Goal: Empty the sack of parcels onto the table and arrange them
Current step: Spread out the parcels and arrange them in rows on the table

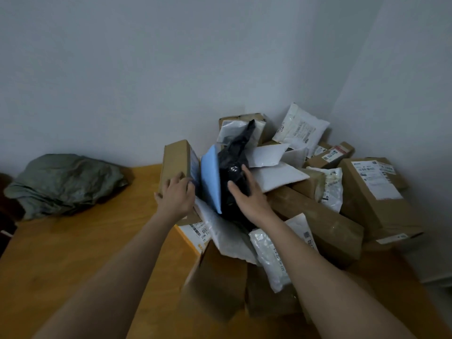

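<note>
An orange-brown wooden worktop is seen set into a corner formed by two pale grey walls. Lighting is dim.

At the rear left of the worktop a grey-green sack is observed lying crumpled and slack, well apart from the parcels. What remains inside it cannot be told.

The parcels are heaped on the right half of the worktop, piled back into the corner. Brown cardboard boxes, white padded mailers and clear-wrapped packets with printed labels are noted, overlapping at mixed angles. A large labelled box is seen at the far right, near the right wall.

At the left edge of the heap a tall brown box is stood on end. The left hand is placed on its near side, fingers curled round its edge and clamped on it. Just beside the box a light blue flat packet is stood upright, touching a black plastic-wrapped parcel. The right hand is laid against the black parcel, fingers straight and slightly apart, pressed on its wrap.
</note>
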A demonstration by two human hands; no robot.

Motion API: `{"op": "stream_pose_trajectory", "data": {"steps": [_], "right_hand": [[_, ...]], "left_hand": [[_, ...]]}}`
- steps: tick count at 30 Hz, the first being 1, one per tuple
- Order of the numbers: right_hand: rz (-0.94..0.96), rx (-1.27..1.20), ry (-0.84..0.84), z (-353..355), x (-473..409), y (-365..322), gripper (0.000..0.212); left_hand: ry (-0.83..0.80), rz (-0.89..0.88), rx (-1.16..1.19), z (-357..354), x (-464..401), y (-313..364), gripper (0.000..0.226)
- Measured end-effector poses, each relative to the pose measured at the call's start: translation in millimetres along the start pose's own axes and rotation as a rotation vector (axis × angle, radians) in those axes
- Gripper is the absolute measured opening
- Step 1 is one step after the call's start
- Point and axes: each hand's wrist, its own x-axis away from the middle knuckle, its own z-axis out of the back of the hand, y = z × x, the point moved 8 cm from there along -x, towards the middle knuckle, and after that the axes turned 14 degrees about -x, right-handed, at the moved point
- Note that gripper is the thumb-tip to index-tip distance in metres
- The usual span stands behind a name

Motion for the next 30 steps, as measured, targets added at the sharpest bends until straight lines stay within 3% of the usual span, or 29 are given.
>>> {"op": "stream_pose_trajectory", "data": {"steps": [7, 10, 12, 15, 17, 19, 22, 27, 30], "right_hand": [[0.041, -0.016, -0.304, -46, 11, -15, 0.092], [-0.064, -0.005, -0.399, -49, 15, -18, 0.1], [-0.035, -0.026, -0.23, -34, 8, -28, 0.08], [0.21, 0.195, 0.307, 14, 0, -50, 0.041], [0.19, 0.429, 0.533, 36, -2, -46, 0.04], [-0.03, 0.507, 0.483, 45, -13, -21, 0.055], [-0.242, 0.418, 0.235, 32, -21, 13, 0.058], [-0.214, 0.493, 0.119, -30, -18, 17, 0.041], [-0.155, 0.483, 0.046, -61, -17, 10, 0.018]], "left_hand": [[0.008, 0.035, -0.054, 7, -2, -31, 0.049], [0.076, 0.08, -0.058, 13, 2, -43, 0.051], [0.094, 0.109, -0.052, 13, 2, -50, 0.057], [0.086, 0.138, -0.059, 11, 1, -56, 0.061], [0.049, 0.167, -0.069, 7, -1, -62, 0.061], [0.0, 0.214, -0.052, 1, -3, -76, 0.061], [-0.088, 0.306, 0.0, -5, -2, -96, 0.071], [-0.147, 0.448, 0.038, -11, -7, -140, 0.049], [0.006, 0.578, 0.244, 0, -11, -166, 0.042]]}}
